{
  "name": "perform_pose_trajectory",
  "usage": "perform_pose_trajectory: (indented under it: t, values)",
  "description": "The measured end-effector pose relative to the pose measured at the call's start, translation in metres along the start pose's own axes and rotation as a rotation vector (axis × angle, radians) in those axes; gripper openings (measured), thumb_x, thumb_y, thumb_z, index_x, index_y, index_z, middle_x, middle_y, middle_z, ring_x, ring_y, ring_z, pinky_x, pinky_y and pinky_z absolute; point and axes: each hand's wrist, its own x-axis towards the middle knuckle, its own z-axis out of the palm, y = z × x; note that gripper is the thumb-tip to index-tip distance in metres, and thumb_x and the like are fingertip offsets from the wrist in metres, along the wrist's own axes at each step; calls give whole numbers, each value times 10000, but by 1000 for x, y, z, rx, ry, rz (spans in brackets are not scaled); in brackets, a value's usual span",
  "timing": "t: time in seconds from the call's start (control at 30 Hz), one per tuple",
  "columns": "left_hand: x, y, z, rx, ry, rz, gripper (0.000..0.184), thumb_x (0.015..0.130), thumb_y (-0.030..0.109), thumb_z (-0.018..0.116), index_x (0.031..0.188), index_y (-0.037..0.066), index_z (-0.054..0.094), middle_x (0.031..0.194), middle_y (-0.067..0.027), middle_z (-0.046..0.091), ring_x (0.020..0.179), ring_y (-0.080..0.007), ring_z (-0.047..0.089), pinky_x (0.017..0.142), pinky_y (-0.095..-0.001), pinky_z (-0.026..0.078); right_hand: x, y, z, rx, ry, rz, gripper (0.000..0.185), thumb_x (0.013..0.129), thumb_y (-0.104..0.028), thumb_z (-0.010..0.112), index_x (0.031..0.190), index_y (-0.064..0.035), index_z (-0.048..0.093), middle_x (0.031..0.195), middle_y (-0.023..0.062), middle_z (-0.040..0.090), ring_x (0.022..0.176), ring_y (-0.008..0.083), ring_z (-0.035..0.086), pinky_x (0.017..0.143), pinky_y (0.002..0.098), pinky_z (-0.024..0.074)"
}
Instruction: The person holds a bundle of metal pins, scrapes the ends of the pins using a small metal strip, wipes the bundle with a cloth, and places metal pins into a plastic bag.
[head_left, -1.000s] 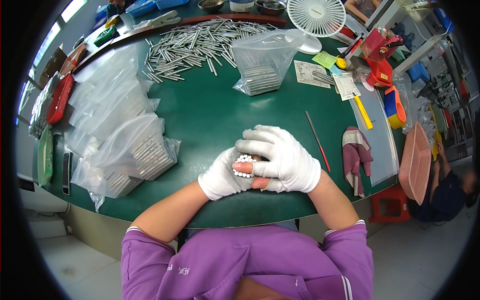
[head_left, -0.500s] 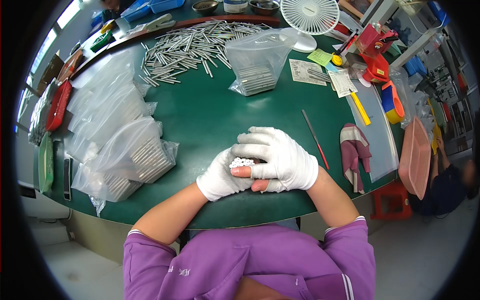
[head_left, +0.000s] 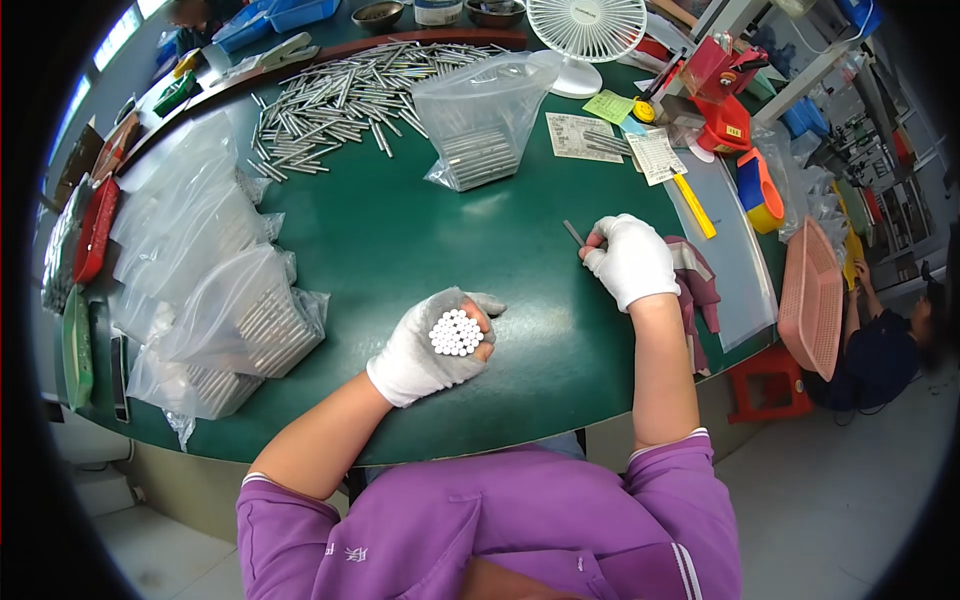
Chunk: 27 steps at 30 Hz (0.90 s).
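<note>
My left hand [head_left: 425, 350], in a white glove with bare fingertips, is closed around a bundle of metal rods [head_left: 457, 333]. Their bright round ends face up at me, while their lengths are hidden by the hand. To the right, my gloved right hand [head_left: 632, 262] pinches a thin flat file [head_left: 573, 233]. Only the grey end of the file pokes out past the fingers; its red handle is covered. Just beside that hand lies a maroon and grey cloth [head_left: 695, 285].
A loose heap of metal rods [head_left: 340, 100] lies at the back. Clear bags [head_left: 250, 310] of rods fill the left side, and another bag [head_left: 480, 110] stands behind. A white fan [head_left: 587, 25], paper slips [head_left: 585, 137], a yellow cutter [head_left: 695, 205] and a pink basket [head_left: 810, 300] are around.
My hands have parted. The right one left the rod bundle, moved right and took hold of the file that lay on the table. My left hand still holds the rods, their ends now fully exposed.
</note>
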Motion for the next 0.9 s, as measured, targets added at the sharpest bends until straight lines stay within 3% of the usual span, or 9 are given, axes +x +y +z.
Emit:
perform_pose_trajectory:
  t: [0.13, 0.2, 0.27, 0.33, 0.4, 0.43, 0.67, 0.77, 0.9]
  values:
    - [1, 2, 0, -2, 2, -7, 262, 753, -37, 723, 902, 71, 537, 873, -34, 609, 1094, -239, 570, 916, -348, 442, 0, -6, 11, -106, 108, -144, 92, 768, -173, 662, 790, -84, 665, 866, 141, 650, 855, 320, 637, 749, 418, 524]
    - [1, 1, 0, -12, -4, -19, 260, 754, -33, 723, 904, 71, 539, 873, -35, 609, 1093, -237, 570, 918, -346, 440, 0, -8, 14, -86, 132, -205, 102, 813, -155, 621, 867, -69, 630, 859, 149, 649, 833, 325, 639, 733, 424, 519]
    - [1, -3, 0, 27, -2, 69, 254, 756, -28, 723, 905, 66, 540, 885, -40, 611, 1099, -234, 568, 924, -346, 437, 1, -15, 17, 305, 129, -207, 134, 863, -151, 584, 966, -65, 574, 865, 154, 647, 819, 331, 640, 717, 424, 508]
    - [2, 5, 0, 30, -4, 18, 251, 757, -28, 720, 906, 62, 540, 895, -43, 612, 1099, -231, 569, 923, -343, 439, -3, -23, 16, 488, 46, -242, 147, 908, -151, 540, 1030, -69, 534, 819, 137, 629, 755, 300, 637, 690, 385, 498]
    - [1, 7, 0, 37, -12, -24, 247, 757, -27, 718, 907, 59, 540, 904, -46, 614, 1098, -229, 570, 923, -341, 440, -10, -34, 6, 765, -58, -470, 161, 915, -141, 527, 1056, -74, 563, 782, 104, 608, 706, 254, 616, 682, 336, 490]
    - [1, 7, 0, 57, -8, -33, 244, 753, -18, 715, 915, 56, 550, 889, -32, 608, 1027, -191, 593, 876, -306, 467, -10, -32, 6, 730, -82, -619, 221, 961, -156, 505, 1148, -56, 569, 837, 52, 621, 711, 142, 592, 670, 284, 492]
    - [-3, 6, 3, 155, 58, 6, 283, 745, 20, 731, 959, 54, 548, 864, -4, 603, 788, -90, 585, 714, -238, 506, -19, -40, 0, 690, -66, -935, 365, 793, -4, 590, 1136, -117, 649, 920, 57, 620, 721, 197, 604, 649, 279, 490]
    - [-4, 4, 7, 131, 108, 42, 305, 749, 36, 735, 984, 57, 542, 868, -5, 603, 797, -96, 589, 706, -241, 504, -21, -46, 3, 629, -8, -1068, 540, 646, 41, 606, 1142, -166, 665, 919, 51, 634, 705, 217, 620, 618, 301, 500]
    - [-3, -1, 3, 115, 64, -36, 315, 748, 50, 741, 991, 64, 542, 880, -6, 606, 797, -95, 588, 702, -240, 504, -20, -46, 4, 473, 6, -1073, 561, 618, -20, 616, 1141, -215, 670, 862, 52, 638, 668, 240, 608, 588, 332, 488]
